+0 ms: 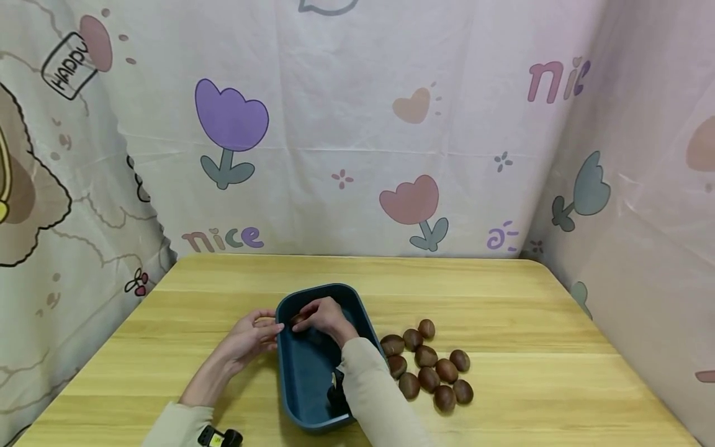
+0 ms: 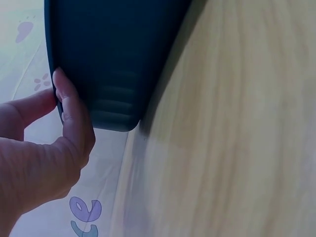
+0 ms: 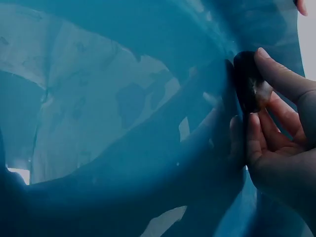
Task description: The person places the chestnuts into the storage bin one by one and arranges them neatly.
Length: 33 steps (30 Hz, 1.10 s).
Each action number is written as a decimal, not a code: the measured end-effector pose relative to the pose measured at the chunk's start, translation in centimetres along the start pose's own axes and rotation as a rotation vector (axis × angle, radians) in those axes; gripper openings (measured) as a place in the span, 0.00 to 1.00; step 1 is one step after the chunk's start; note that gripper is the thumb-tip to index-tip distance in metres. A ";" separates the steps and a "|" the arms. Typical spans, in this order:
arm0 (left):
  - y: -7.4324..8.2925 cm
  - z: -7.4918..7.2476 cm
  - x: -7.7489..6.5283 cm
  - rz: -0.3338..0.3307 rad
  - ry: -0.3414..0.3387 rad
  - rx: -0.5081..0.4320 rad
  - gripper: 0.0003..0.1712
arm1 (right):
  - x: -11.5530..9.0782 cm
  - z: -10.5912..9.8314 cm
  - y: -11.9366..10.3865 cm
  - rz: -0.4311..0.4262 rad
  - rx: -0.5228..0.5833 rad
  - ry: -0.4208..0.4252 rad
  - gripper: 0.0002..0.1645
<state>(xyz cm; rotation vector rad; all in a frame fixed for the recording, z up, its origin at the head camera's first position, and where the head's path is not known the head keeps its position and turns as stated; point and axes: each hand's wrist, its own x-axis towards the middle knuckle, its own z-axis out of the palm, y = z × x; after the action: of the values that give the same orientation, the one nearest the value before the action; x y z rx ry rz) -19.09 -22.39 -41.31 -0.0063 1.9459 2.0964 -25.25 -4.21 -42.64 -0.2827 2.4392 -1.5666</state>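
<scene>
A dark blue rectangular tray (image 1: 307, 379) with a raised rim stands on the table. My left hand (image 1: 248, 341) is at its left side, pinching the wall between thumb and fingers; the left wrist view shows this hand (image 2: 47, 158) at the tray's edge. Inside the tray, near its far left corner, my right hand (image 1: 326, 318) holds a brown chestnut (image 3: 249, 81) between thumb and fingertips. In the right wrist view the chestnut is at the glossy tray bottom (image 3: 123, 148); whether it rests there I cannot tell.
Several loose chestnuts (image 1: 429, 379) lie on the wooden table (image 1: 530, 385) just right of the tray, a few close against its wall. Behind the table hangs a printed curtain (image 1: 335, 112), with more cloth along both sides.
</scene>
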 end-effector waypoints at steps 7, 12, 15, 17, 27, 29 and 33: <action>0.0 -0.1 0.0 0.004 -0.014 -0.013 0.26 | 0.1 -0.5 0.2 0.018 0.010 -0.014 0.18; 0.0 0.0 0.0 0.005 -0.005 -0.014 0.25 | 0.1 -1.0 -0.1 -0.001 0.023 -0.022 0.13; 0.0 0.0 0.0 0.008 -0.007 -0.015 0.25 | 0.0 -1.3 -0.6 -0.040 -0.076 -0.001 0.11; -0.1 0.0 0.0 0.011 -0.011 -0.017 0.25 | 0.1 -1.5 -1.0 -0.084 -0.188 0.015 0.11; -0.5 -0.2 -0.1 0.013 -0.019 -0.015 0.24 | -1.5 -3.0 -5.0 -0.240 -0.118 -0.047 0.14; -0.5 -0.1 -0.1 0.015 -0.016 -0.010 0.24 | -2.2 -3.9 -6.1 -0.273 -0.087 -0.065 0.15; -0.3 0.0 -0.1 0.014 -0.006 -0.012 0.24 | -3.4 -5.8 -7.5 -0.339 -0.053 -0.105 0.16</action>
<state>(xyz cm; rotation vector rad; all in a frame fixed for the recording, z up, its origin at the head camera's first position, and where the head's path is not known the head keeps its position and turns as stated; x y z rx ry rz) -18.91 -22.44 -41.60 0.0112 1.9356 2.1147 -23.40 -1.27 -33.21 -0.8038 2.4487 -1.5659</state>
